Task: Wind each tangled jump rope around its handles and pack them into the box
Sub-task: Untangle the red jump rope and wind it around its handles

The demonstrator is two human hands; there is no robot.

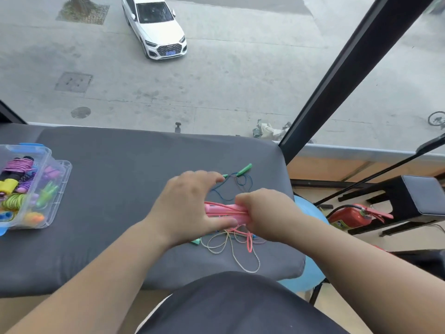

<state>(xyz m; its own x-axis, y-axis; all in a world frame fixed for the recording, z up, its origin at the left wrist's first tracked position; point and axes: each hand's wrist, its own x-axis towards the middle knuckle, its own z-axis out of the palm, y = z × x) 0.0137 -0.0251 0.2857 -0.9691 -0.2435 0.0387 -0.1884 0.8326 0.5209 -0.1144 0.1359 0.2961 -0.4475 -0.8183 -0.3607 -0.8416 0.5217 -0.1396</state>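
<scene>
My right hand is shut on the pink jump rope handles, held side by side just above the grey cushion. My left hand touches the handles' left end, thumb beneath, fingers spread above. Pink cord loops hang below my hands, mixed with a beige cord. A green-handled rope with blue cord lies tangled beyond my hands. The clear plastic box at the left edge holds several wound ropes.
The cushion ends in a drop just right of my hands, with a blue ball below it. A red fire extinguisher and a black stool stand on the floor at right. A window spans the back.
</scene>
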